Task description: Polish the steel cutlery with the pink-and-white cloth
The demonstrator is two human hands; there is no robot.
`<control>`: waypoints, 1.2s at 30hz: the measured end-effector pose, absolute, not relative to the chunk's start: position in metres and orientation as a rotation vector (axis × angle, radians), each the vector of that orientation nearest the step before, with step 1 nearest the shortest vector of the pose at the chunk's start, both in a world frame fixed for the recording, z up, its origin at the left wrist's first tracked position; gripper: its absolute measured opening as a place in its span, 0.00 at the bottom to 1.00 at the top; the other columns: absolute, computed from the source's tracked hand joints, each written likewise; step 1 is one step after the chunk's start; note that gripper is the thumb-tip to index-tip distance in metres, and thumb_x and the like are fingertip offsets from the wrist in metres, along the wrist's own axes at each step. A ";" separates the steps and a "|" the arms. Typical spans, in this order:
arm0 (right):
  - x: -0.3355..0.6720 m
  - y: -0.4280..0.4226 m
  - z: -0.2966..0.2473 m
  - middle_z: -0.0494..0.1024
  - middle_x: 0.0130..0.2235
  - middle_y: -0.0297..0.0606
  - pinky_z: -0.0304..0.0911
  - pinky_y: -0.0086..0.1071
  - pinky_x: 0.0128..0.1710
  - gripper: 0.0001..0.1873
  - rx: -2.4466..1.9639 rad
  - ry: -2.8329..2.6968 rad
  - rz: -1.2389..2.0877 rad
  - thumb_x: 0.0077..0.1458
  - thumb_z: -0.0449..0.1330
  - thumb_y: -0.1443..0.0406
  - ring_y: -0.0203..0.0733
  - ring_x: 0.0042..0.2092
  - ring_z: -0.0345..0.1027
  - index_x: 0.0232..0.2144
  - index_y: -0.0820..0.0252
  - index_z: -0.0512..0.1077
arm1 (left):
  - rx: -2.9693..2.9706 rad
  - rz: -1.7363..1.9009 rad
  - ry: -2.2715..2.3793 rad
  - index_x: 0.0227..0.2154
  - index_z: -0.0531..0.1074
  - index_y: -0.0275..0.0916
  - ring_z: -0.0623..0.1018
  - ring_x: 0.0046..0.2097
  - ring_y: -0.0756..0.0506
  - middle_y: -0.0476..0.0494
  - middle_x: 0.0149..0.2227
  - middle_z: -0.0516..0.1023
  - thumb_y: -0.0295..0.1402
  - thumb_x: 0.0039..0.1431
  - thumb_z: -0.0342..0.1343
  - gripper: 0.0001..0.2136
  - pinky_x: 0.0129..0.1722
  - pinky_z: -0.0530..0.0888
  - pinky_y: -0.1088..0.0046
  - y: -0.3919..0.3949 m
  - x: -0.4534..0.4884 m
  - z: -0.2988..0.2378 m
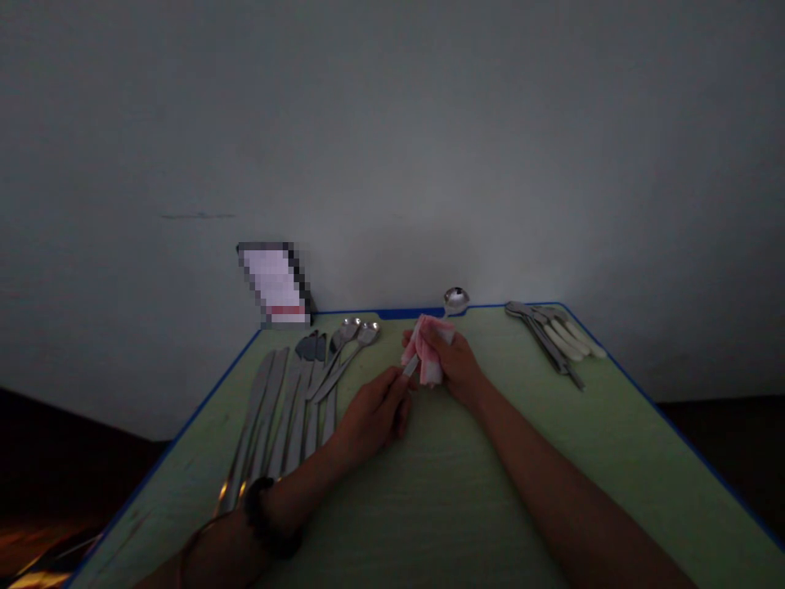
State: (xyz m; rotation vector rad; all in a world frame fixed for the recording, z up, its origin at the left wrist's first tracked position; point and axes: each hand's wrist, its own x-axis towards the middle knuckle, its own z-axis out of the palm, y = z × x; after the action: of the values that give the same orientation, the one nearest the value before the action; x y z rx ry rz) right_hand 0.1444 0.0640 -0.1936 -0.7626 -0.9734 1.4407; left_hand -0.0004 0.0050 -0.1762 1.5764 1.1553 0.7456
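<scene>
A metal spoon (456,300) slants across the middle of the view, its bowl up and away from me near the table's far edge. My left hand (381,402) is closed around the lower end of its handle. Wrapped about the handle is a pink and white cloth (429,350), which my right hand (457,360) pinches from the right side. The middle of the handle is hidden under the cloth. To the left of my hands lie two more spoons (368,331), their handles resting over other cutlery.
Several knives (265,409) lie in a row on the left of the green table (441,507). Cutlery with white handles (567,337) and dark metal pieces (545,343) sit at the far right. A blurred-out phone-like device (275,282) leans against the wall (392,164).
</scene>
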 end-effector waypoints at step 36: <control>0.151 0.077 -0.197 0.77 0.36 0.38 0.68 0.31 0.34 0.18 -0.554 -0.507 1.576 0.47 0.61 0.53 0.38 0.36 0.71 0.34 0.60 0.71 | 1.912 0.571 1.160 0.17 0.63 0.37 0.64 0.20 0.53 0.55 0.15 0.63 0.36 0.58 0.46 0.15 0.20 0.59 0.79 0.001 -0.003 -0.165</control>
State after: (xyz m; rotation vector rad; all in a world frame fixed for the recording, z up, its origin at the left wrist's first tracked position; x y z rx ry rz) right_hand 0.1508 0.0770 -0.1975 -0.5541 -0.5070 1.5763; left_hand -0.0029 0.0008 -0.1651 1.9117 1.1602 0.5707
